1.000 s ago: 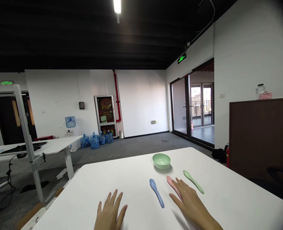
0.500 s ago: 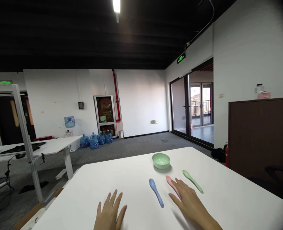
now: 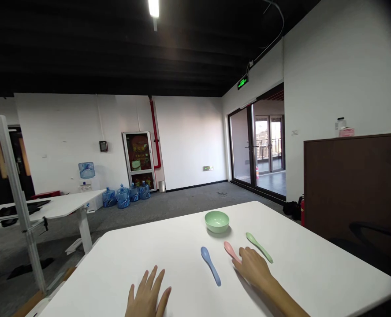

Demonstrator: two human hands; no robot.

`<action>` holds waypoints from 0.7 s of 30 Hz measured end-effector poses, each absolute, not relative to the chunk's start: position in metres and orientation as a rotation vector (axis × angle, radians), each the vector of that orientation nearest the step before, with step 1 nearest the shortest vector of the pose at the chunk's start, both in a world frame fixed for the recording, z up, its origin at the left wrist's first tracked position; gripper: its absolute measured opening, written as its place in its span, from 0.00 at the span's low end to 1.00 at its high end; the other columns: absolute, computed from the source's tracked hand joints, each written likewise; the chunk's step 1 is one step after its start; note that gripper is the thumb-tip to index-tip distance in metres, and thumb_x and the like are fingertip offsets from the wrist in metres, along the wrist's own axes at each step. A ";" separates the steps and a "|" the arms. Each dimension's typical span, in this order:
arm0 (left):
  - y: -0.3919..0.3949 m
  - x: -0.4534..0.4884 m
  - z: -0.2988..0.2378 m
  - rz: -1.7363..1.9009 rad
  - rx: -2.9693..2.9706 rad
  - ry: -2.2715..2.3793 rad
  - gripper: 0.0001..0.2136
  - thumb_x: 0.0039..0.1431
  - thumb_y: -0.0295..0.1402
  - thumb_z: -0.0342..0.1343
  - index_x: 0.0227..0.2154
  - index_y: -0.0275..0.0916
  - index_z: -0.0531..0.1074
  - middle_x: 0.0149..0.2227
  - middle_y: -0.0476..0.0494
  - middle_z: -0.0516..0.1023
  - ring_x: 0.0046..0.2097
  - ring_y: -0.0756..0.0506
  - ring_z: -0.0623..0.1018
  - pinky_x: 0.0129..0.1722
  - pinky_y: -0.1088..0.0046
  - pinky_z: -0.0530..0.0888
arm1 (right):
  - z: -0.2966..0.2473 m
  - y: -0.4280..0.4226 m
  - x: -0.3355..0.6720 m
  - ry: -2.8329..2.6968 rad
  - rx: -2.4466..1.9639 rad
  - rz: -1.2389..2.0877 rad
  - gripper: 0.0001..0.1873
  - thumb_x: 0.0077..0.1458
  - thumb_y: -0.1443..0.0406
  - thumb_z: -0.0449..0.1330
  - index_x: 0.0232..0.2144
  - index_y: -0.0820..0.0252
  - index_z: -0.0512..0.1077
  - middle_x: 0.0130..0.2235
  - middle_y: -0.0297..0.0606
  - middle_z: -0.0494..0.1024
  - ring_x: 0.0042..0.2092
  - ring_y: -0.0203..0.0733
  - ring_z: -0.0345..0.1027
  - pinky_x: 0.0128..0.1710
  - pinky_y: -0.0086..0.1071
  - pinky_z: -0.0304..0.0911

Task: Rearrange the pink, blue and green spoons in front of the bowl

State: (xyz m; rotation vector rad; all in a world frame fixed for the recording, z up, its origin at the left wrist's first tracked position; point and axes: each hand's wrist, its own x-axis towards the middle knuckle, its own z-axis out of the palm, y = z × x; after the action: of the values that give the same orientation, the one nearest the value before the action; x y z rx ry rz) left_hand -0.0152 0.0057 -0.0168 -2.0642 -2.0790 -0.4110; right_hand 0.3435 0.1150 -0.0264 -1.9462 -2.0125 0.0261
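My right hand [image 3: 255,268] is closed around the handle of a pink spoon [image 3: 229,248], whose bowl end sticks out past the fingertips towards the green bowl. The rest of its handle is hidden under my hand. My left hand [image 3: 146,296] is open, fingers spread, low over the table and holding nothing. Between my hands lies a blue spoon [image 3: 210,265]. To the right of the pink one rests a light green spoon [image 3: 260,248]. A round green bowl [image 3: 217,223] stands upright beyond the spoons.
All this is on a white table [image 3: 132,246] with rounded corners. Another white table [image 3: 72,202] with a metal post [image 3: 18,193] is at the left. Blue water bottles [image 3: 123,197] stand on the floor behind. A brown cabinet [image 3: 350,185] is at the right.
My right hand's fingers have curled in and closed on the pink spoon's handle. My left hand stays spread. The whole view has shifted slightly as my head turned right.
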 end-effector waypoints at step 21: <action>0.012 -0.026 -0.027 -0.431 -2.066 -2.098 0.25 0.68 0.44 0.42 0.66 0.53 0.63 0.70 0.46 0.65 0.71 0.34 0.63 0.66 0.40 0.65 | 0.054 0.180 0.329 -1.920 -1.896 -0.002 0.16 0.66 0.63 0.51 0.33 0.61 0.76 0.39 0.47 0.82 0.40 0.46 0.76 0.33 0.32 0.52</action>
State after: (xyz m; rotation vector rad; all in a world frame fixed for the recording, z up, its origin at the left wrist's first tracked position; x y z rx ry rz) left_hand -0.0255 0.0117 -0.0273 -2.0662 -2.0977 -0.4306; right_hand 0.3288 0.1803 0.0544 -1.8957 -1.9205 -0.0021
